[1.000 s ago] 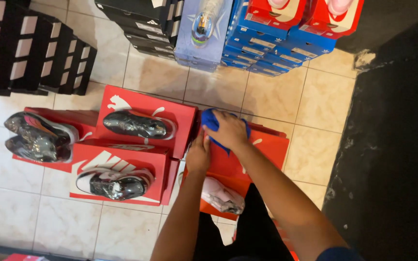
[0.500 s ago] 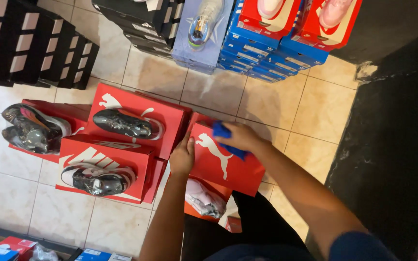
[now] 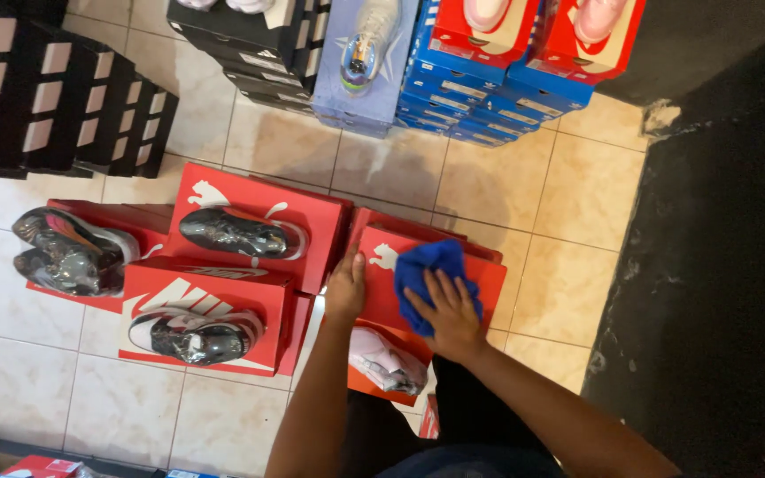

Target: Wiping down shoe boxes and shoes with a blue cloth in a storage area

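My right hand (image 3: 451, 312) lies flat with the fingers (image 3: 440, 285) spread wide, pressing a blue cloth (image 3: 427, 265) onto the lid of a red shoebox (image 3: 382, 296). The cloth is bunched under my palm and fingertips, most of it showing just beyond them toward the far edge of the lid, so nothing is pinched; the hand simply rests open on it. My left hand (image 3: 347, 290) sits on the near left edge of the same red shoebox, the fingers held loosely together and curled a little over the rim, touching the cardboard; whether they truly grip it I cannot tell.

Just nearer to me than that shoebox, a pale pink sneaker (image 3: 387, 363) lies on a lower orange-red box. Left of the shoebox stands another red box bearing a dark shiny shoe (image 3: 241, 233), and nearer than that, a red box with a black-and-white shoe (image 3: 195, 332). Further left again lies a pair of dark shoes (image 3: 68, 250). Beyond the shoebox, across bare beige floor tiles (image 3: 498, 181), stand stacks of blue boxes (image 3: 480, 97) and black boxes (image 3: 64, 106).
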